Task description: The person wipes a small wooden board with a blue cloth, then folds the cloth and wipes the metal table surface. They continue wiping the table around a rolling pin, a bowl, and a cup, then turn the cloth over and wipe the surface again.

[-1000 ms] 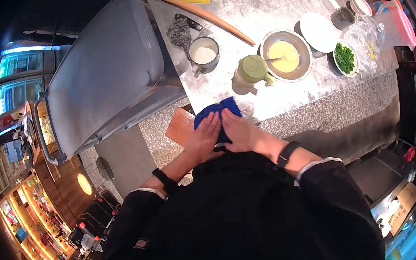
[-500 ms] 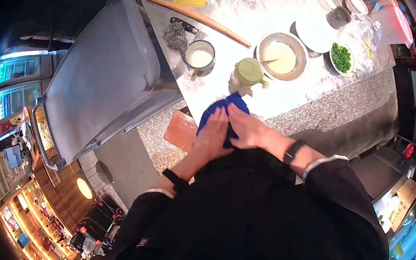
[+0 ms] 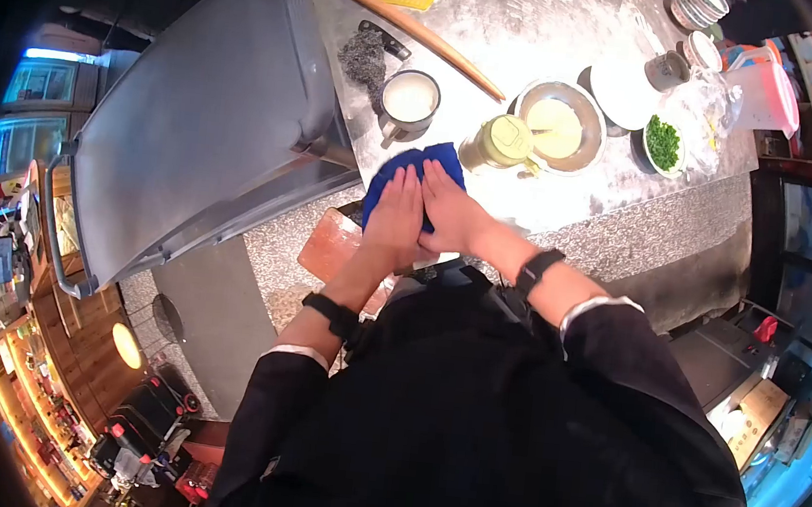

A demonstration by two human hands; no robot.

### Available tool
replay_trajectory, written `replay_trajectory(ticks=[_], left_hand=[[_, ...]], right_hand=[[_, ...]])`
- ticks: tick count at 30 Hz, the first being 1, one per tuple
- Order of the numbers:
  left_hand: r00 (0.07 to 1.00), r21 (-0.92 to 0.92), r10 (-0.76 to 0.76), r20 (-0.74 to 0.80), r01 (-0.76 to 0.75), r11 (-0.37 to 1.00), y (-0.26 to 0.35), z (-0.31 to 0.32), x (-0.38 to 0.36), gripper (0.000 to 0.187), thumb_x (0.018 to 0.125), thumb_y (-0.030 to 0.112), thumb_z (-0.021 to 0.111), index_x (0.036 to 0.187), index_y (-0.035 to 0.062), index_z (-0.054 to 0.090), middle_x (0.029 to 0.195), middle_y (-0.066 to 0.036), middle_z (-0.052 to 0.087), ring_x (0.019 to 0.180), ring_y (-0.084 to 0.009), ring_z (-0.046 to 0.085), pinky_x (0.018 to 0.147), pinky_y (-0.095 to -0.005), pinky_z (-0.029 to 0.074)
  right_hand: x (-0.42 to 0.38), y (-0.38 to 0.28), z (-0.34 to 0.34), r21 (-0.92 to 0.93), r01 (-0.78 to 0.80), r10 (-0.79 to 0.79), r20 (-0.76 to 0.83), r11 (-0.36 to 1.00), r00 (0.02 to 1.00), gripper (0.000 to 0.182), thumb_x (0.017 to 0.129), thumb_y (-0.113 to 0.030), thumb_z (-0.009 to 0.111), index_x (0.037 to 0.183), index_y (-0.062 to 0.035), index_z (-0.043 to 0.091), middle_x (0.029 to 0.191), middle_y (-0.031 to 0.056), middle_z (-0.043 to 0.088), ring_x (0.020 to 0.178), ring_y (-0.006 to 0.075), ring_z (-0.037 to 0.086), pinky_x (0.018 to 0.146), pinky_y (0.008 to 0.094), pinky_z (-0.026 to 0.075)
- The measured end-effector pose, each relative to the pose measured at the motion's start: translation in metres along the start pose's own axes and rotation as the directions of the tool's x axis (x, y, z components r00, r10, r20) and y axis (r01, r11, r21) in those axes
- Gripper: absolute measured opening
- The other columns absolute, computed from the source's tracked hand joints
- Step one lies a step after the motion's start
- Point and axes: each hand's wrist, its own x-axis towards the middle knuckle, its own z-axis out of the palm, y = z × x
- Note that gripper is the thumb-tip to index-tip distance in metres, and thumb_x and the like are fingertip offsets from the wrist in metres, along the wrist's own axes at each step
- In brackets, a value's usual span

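At the near left corner of the pale surface (image 3: 545, 32), the head view shows a blue cloth (image 3: 382, 181) under both of the person's hands. The left hand (image 3: 392, 221) lies flat on it, fingers together and pointing to the far side. The right hand (image 3: 451, 214) comes in from the right at a slant, also flat, its fingers close beside those of the left. Neither grip is curled around anything: both are spread wide, palms down on the fabric. Whether anything lies beneath the cloth cannot be seen.

The step in hand looks like pressing or rubbing with the cloth at the corner. A further stroke would, I judge, call for even pressure from both palms and care at the edge, where the fabric could slip off. Going farther in would mean steering between the mug (image 3: 410, 129) on the far left of the cloth and the green-lidded jug (image 3: 506, 144) to its right; both stand near it. The metal bowl (image 3: 590, 139) stands just beyond the jug, and the rolling pin (image 3: 417, 34) lies farther off, beyond the mug.
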Motion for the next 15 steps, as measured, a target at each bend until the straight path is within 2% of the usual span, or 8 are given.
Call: replay_trajectory(ticks=[2,3,4,5,7,9,11,15], left_hand=[[0.985,0.115,0.072,0.157,-0.091,0.989,0.017,0.006,-0.023,0.118,0.063,0.06,0.075,0.142,-0.0115,0.024,0.151,-0.028,0.019,0.143,-0.0391,0.017,0.116,-0.0442,0.018],[0.986,0.063,0.123,0.112,-0.13,0.989,0.022,0.013,-0.036,0.118,0.063,0.061,0.075,0.141,-0.0118,0.026,0.151,-0.028,0.019,0.143,-0.0396,0.017,0.117,-0.0446,0.017],[0.989,0.026,0.122,0.082,-0.125,0.992,0.024,0.011,-0.039,0.119,0.062,0.062,0.075,0.141,-0.0121,0.025,0.151,-0.027,0.019,0.143,-0.0393,0.017,0.117,-0.0444,0.017],[0.991,-0.015,0.12,0.052,-0.12,0.993,0.027,0.01,-0.041,0.121,0.061,0.062,0.075,0.141,-0.0125,0.025,0.152,-0.027,0.019,0.143,-0.0389,0.017,0.117,-0.0442,0.016],[0.979,0.176,0.05,0.195,-0.085,0.981,0.023,-0.005,-0.02,0.123,0.059,0.063,0.076,0.141,-0.0132,0.025,0.151,-0.027,0.021,0.143,-0.0383,0.018,0.117,-0.0434,0.017],[0.996,0.043,0.052,-0.077,-0.048,0.998,-0.006,0.013,0.003,0.121,0.058,0.062,0.077,0.139,-0.0137,0.028,0.15,-0.028,0.022,0.142,-0.0388,0.02,0.116,-0.0429,0.019],[0.996,-0.001,0.067,-0.066,-0.067,0.998,-0.011,0.007,0.007,0.122,0.056,0.062,0.078,0.138,-0.0145,0.03,0.15,-0.029,0.022,0.141,-0.0394,0.02,0.116,-0.0436,0.02],[0.99,-0.091,0.134,-0.036,-0.137,0.986,0.006,0.011,-0.022,0.123,0.056,0.065,0.075,0.135,-0.0184,0.031,0.147,-0.034,0.024,0.139,-0.0445,0.022,0.115,-0.0468,0.02]], right_hand=[[-0.028,-0.016,-0.009,0.06,-0.051,0.042,0.153,0.997,0.987,0.091,0.07,-0.037,0.065,0.132,0.0213,0.032,0.143,0.0396,0.025,0.139,0.0478,0.02,0.117,0.0421,0.019],[-0.041,-0.016,-0.005,0.099,-0.056,0.036,0.186,0.994,0.982,0.092,0.07,-0.036,0.066,0.133,0.0211,0.031,0.144,0.0394,0.023,0.14,0.0473,0.018,0.118,0.042,0.018],[-0.046,-0.018,-0.007,0.019,-0.012,0.007,0.251,1.0,0.968,0.094,0.069,-0.035,0.067,0.134,0.0211,0.029,0.145,0.0398,0.02,0.14,0.0475,0.017,0.118,0.0419,0.018],[-0.042,-0.017,-0.008,0.009,-0.001,-0.001,0.262,1.0,0.965,0.094,0.069,-0.035,0.067,0.134,0.0211,0.029,0.145,0.0398,0.02,0.14,0.0475,0.017,0.118,0.0419,0.018],[-0.023,-0.016,-0.009,0.038,-0.081,0.071,0.21,0.996,0.975,0.095,0.069,-0.035,0.066,0.135,0.0212,0.027,0.145,0.0406,0.019,0.14,0.0479,0.016,0.117,0.0421,0.018],[0.008,-0.004,-0.011,-0.026,-0.106,0.108,0.158,0.994,0.982,0.095,0.064,-0.033,0.063,0.134,0.0221,0.029,0.144,0.0427,0.017,0.14,0.0474,0.015,0.118,0.0411,0.015],[0.021,-0.008,-0.012,-0.194,-0.099,0.151,0.275,0.976,0.95,0.093,0.064,-0.032,0.062,0.132,0.0228,0.031,0.144,0.0425,0.018,0.14,0.0478,0.016,0.118,0.0416,0.014],[-0.013,-0.022,-0.007,-0.103,-0.071,0.095,0.253,0.992,0.963,0.089,0.066,-0.032,0.061,0.13,0.0239,0.034,0.142,0.0423,0.024,0.14,0.0479,0.016,0.119,0.0421,0.011]])
